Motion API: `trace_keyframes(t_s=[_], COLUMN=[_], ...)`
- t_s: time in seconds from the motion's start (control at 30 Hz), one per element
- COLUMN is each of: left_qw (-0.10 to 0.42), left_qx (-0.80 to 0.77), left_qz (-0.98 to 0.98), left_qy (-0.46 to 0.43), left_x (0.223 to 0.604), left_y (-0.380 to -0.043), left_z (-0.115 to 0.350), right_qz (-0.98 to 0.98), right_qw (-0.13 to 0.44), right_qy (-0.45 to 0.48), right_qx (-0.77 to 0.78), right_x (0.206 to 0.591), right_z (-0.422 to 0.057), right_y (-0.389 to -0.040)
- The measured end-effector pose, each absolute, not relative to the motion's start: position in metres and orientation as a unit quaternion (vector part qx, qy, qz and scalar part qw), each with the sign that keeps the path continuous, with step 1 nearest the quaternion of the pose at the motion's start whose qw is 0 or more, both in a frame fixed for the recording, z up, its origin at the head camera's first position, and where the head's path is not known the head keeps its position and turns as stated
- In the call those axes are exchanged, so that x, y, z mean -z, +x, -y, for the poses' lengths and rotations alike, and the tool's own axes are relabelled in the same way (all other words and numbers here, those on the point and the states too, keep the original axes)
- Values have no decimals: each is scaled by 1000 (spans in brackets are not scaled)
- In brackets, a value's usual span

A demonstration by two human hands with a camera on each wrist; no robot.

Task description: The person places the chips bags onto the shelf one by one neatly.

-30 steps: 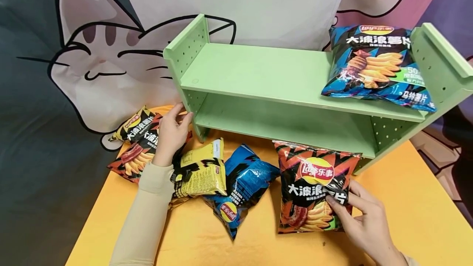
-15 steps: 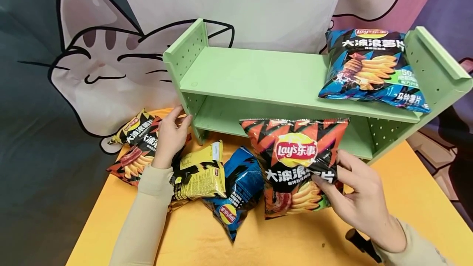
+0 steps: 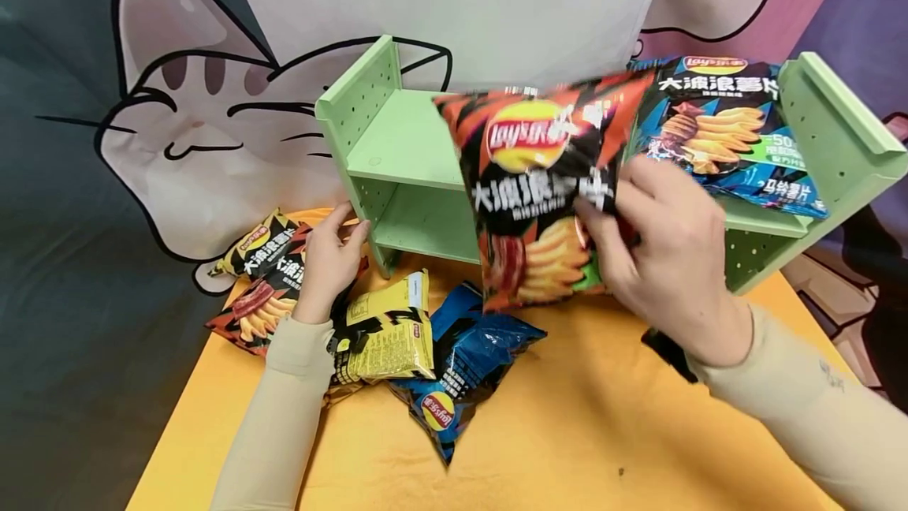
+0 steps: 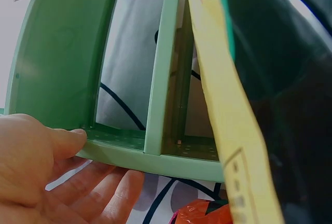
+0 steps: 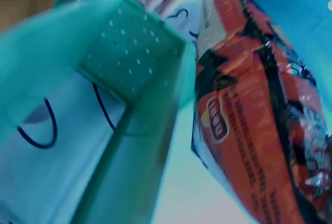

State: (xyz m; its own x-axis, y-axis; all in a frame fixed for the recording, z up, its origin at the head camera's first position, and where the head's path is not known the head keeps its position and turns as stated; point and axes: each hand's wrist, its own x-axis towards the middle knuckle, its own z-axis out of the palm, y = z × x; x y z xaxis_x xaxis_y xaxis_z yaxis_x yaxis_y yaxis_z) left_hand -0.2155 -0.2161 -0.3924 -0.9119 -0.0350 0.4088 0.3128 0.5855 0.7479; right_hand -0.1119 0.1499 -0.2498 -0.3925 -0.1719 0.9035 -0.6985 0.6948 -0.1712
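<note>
My right hand (image 3: 667, 251) pinches the right edge of a red-and-black bag of potato chips (image 3: 532, 203), holding it upright in front of the green shelf (image 3: 411, 136). The same bag of chips (image 5: 249, 105) shows its red back in the right wrist view, beside the shelf. My left hand (image 3: 330, 262) holds the left side panel of the shelf. In the left wrist view, its thumb lies on the inner side of the panel and its fingers (image 4: 122, 193) on the outer side. A blue chip bag (image 3: 716, 132) leans at the right end of the upper board.
On the orange table (image 3: 553, 432), a yellow chip bag (image 3: 386, 330) and a blue one (image 3: 461, 369) lie before the shelf. Left of them, another red bag (image 3: 262, 306) overlaps a yellow-and-black bag (image 3: 258, 243). A cat-print cloth (image 3: 206, 180) hangs behind.
My right hand has lifted the red chip bag from low in front of the shelf, up and to the left, to the height of the upper board. My left hand has stayed put.
</note>
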Motion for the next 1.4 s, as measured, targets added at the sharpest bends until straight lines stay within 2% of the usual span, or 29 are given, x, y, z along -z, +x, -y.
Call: trace_keyframes(t_s=[0.2,0.43,0.63,0.87,1.0,1.2,1.4], left_qw=[185,189,196,193,193,192,195], left_qx=[462,457,453,461,460,458,455], left_qz=[864,866,866,862,863,864,865], left_qy=[-76,-75,-79,-85,-82,-81,-79], left_x=[392,393,392,391,392,391,392], left_y=[-216,-217,-215,-215,-216,-216,-216], left_z=[216,218,218,215,215,215,215], right_qz=[836,897,941,973,980,987,997], right_qw=[462,376,279,204,179,150,77], right_qy=[196,91,11,-44,-46,8,22], right_qx=[-219,-213,-190,-95,-75,-50,-20], right_x=[208,185,183,193,197,201,200], right_z=[-153,-155,-158,-163,-165,-168,-167], right_y=[-149,-192,-221,-229,-228,-227,-227])
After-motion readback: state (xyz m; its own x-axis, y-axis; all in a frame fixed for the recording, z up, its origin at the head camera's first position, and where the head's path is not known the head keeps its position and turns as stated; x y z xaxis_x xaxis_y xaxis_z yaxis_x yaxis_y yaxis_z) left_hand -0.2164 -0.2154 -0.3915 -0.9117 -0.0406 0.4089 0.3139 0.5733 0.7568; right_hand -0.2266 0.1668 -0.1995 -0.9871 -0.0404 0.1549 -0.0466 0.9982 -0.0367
